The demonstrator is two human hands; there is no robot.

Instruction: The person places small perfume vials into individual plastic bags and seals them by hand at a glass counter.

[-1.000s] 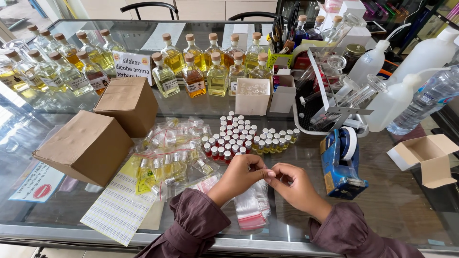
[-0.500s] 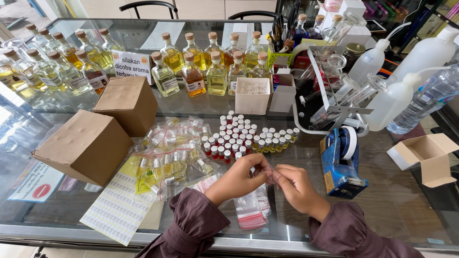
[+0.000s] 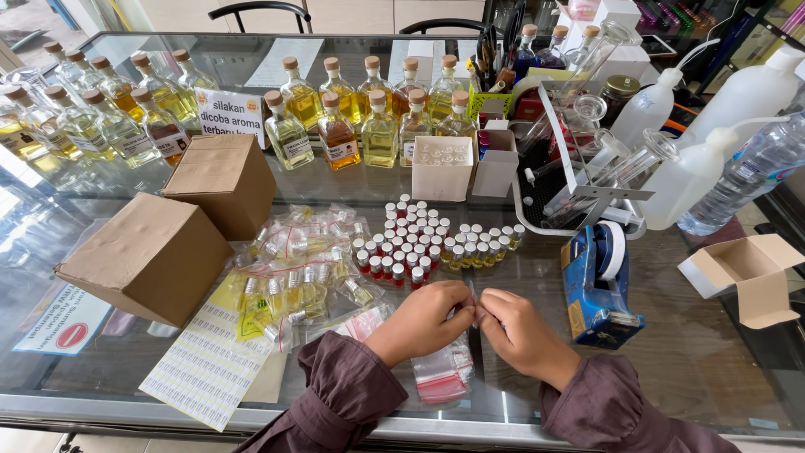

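- Presently both hands meet near the front edge of the glass counter (image 3: 721, 369), at its middle, fingertips pinched together over something very small.
- Left hand (image 3: 423, 319): fingers curled shut, thumb and forefinger closed on a tiny item; what it is cannot be told, since the fingers cover it.
- Right hand (image 3: 520, 335): likewise curled, its fingertips touching those of the left, sharing the same pinch.
- Stack of small zip bags (image 3: 443, 376), clear with red strips, lies directly under the wrists, touching the counter's front edge zone.
- Cluster of small capped vials (image 3: 419, 243) stands just behind the hands, toward the counter's middle; red caps on the left part, yellowish ones to the right.
- Filled bags of vials (image 3: 302, 268) lie just left of that cluster; a sheet of labels (image 3: 197, 361) lies at the front-left.
- Blue tape dispenser (image 3: 597, 281) sits near the right hand, two closed brown cartons (image 3: 151, 256) to the left.
- Judgement: the fine pinch work is best kept low over the bag stack, so anything dropped lands there.
- Judgement: elbows should stay clear of the standing vials; a nudge would likely topple several.
- Judgement: wrists resting on the counter would steady the fingertips.
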